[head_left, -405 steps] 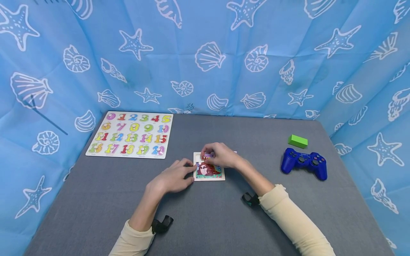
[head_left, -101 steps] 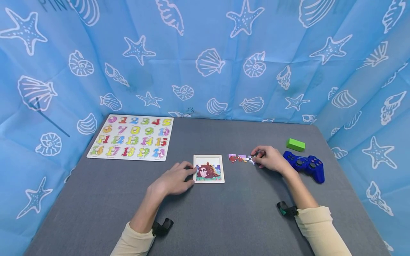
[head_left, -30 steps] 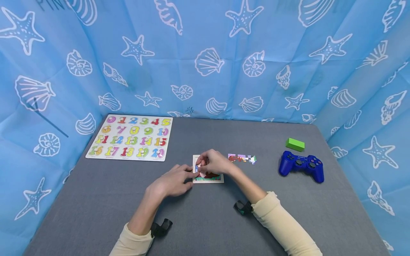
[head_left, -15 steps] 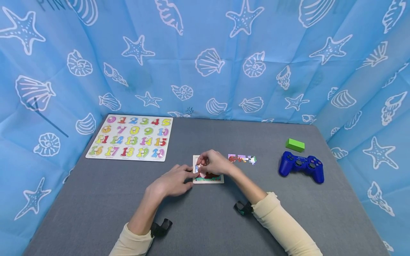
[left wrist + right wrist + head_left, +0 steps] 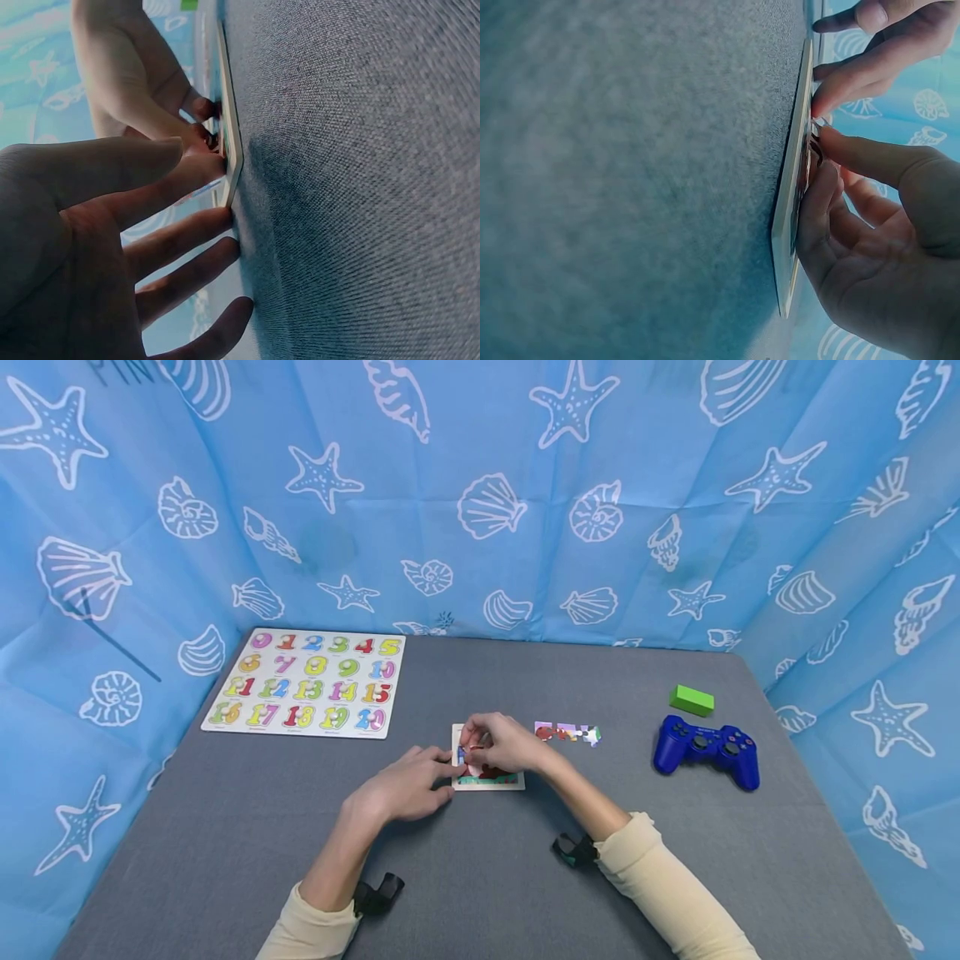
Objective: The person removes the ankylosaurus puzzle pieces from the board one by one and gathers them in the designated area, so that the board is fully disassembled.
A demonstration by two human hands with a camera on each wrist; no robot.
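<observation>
A small square wooden jigsaw puzzle (image 5: 491,782) with a pale frame lies flat on the table. My right hand (image 5: 504,743) is over its upper left part and pinches a jigsaw piece (image 5: 817,152) between thumb and fingers, close against the board. Most of that piece and the upper part of the picture are hidden by the hand. At the frame's left edge is my left hand (image 5: 405,783), its fingers extended, touching the frame and the puzzle near the right fingertips. Several loose jigsaw pieces (image 5: 566,732) lie in a row just right of the frame.
A white number puzzle board (image 5: 303,683) lies at the back left. On the right are a blue game controller (image 5: 707,750) and a green block (image 5: 692,700). A blue patterned curtain (image 5: 495,502) encloses the grey table (image 5: 480,877) at the back and sides.
From the right end of the loose row, my right hand has come left to the puzzle with a piece. Over the last second it barely shifts. The left hand stays at the frame.
</observation>
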